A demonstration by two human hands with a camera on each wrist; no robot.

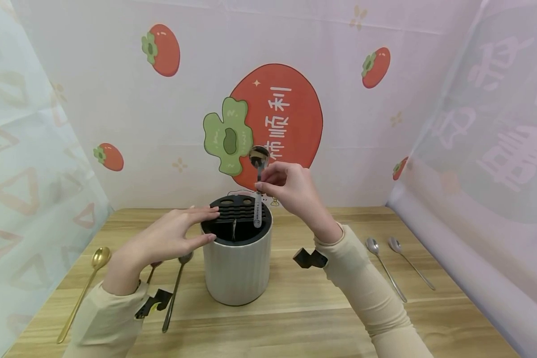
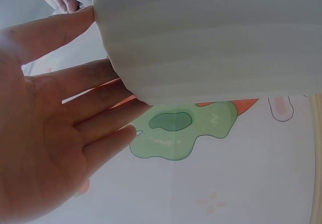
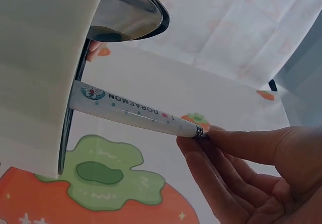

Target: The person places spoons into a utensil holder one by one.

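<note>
A spoon [image 1: 258, 211] with a white, printed handle stands upright over the holder, bowl up. My right hand [image 1: 291, 186] pinches it between thumb and fingers near the neck. The handle's lower end overlaps the opening of the white ribbed utensil holder [image 1: 237, 278]; the right wrist view shows this printed handle [image 3: 136, 110] reaching the rim. My left hand [image 1: 170, 233] rests its extended fingers and thumb at the left side of the holder's black slotted top [image 1: 234, 214]. Another spoon's bowl [image 3: 131, 13] sticks out of the holder in the right wrist view.
To the left on the wooden table [image 1: 304, 323] lie a gold spoon [image 1: 101, 257], a dark spoon [image 1: 174, 293] and another spoon [image 1: 152, 271] partly hidden by the left wrist. Two silver spoons [image 1: 387, 272] [image 1: 412, 264] lie at right. A printed cloth [image 1: 340, 139] hangs behind.
</note>
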